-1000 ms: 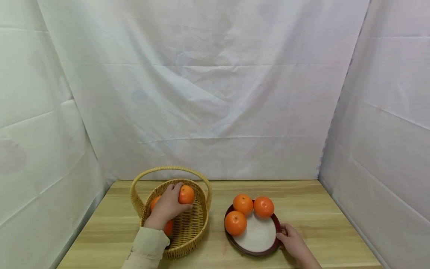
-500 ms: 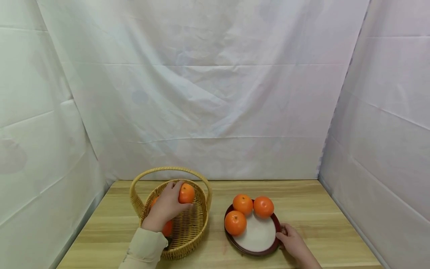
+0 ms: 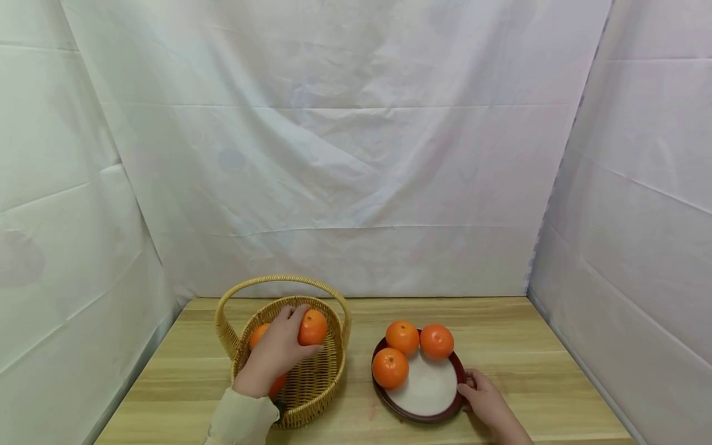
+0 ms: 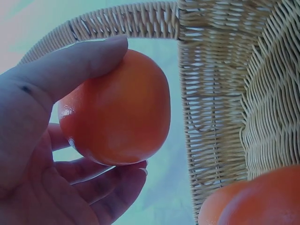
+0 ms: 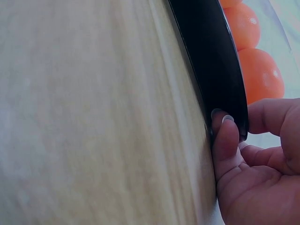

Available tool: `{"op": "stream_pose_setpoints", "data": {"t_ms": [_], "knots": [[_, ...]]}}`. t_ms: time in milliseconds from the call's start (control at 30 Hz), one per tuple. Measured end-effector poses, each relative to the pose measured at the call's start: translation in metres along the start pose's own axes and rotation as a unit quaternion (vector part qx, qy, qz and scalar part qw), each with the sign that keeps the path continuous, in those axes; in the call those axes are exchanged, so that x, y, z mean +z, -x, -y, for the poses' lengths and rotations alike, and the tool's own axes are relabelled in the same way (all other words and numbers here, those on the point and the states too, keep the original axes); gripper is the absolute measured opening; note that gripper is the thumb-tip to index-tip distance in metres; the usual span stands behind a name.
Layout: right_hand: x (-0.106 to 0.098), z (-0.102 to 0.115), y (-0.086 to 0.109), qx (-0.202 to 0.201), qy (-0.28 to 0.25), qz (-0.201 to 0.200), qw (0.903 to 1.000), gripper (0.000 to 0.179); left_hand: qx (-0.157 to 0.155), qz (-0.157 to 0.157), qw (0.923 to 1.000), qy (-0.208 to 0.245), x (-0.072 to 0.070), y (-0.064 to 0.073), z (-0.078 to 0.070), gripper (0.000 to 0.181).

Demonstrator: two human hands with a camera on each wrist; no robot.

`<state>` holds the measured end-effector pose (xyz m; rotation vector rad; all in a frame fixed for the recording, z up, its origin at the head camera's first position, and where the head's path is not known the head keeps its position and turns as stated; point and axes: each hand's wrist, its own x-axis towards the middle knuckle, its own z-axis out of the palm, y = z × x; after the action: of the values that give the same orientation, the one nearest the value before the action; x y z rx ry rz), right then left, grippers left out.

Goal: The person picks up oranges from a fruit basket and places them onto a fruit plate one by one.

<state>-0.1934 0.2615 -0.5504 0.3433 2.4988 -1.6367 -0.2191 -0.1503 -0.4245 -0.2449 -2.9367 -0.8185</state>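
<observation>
My left hand (image 3: pixel 278 346) grips an orange (image 3: pixel 313 327) over the inside of a wicker basket (image 3: pixel 327 390). In the left wrist view, the thumb lies across the top of this orange (image 4: pixel 126 110) and the fingers curl beneath it. Lower in the basket are more oranges (image 3: pixel 259 334), partly hidden by the left hand and wrist. At the right, my right hand (image 3: pixel 488 400) pinches the rim of a shallow plate (image 3: pixel 436 392) with a white inside and a dark red-brown edge. The right wrist view has the plate's dark outer side (image 5: pixel 208 56) between thumb and fingers.
Three oranges (image 3: pixel 390 369) rest on the plate's far and left side. An arched handle (image 3: pixel 280 279) rises over the basket. Something dark green (image 3: pixel 279 409) shows at the basket's near edge, by the left wrist. White cloth (image 3: pixel 356 185) encloses the wooden table (image 3: pixel 528 346).
My left hand and its orange have shifted slightly right and down in the head view over the last half second. The right hand and the plate stay put.
</observation>
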Motion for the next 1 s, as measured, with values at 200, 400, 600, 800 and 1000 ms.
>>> {"op": "stream_pose_setpoints", "data": {"t_ms": [200, 400, 600, 800, 1000], "knots": [[0.000, -0.001, -0.001, 0.007, 0.005, 0.002, 1.0000, 0.040, -0.008, 0.011, 0.9998, 0.011, 0.002, 0.009, -0.005, 0.091], [-0.001, -0.001, -0.001, 0.002, 0.008, 0.001, 1.0000, 0.039, -0.007, 0.012, 0.9998, 0.015, 0.005, 0.016, -0.008, 0.092], [-0.002, 0.000, -0.001, 0.002, 0.007, 0.001, 1.0000, 0.039, 0.002, 0.014, 0.9997, 0.020, 0.008, 0.022, -0.011, 0.089], [-0.002, 0.000, 0.000, 0.002, 0.009, 0.001, 1.0000, 0.039, 0.004, 0.012, 0.9998, 0.017, 0.011, 0.025, -0.014, 0.088], [-0.001, 0.001, 0.000, 0.000, 0.011, 0.003, 0.9999, 0.039, 0.016, 0.010, 0.9998, 0.005, 0.016, 0.029, -0.019, 0.087]]}}
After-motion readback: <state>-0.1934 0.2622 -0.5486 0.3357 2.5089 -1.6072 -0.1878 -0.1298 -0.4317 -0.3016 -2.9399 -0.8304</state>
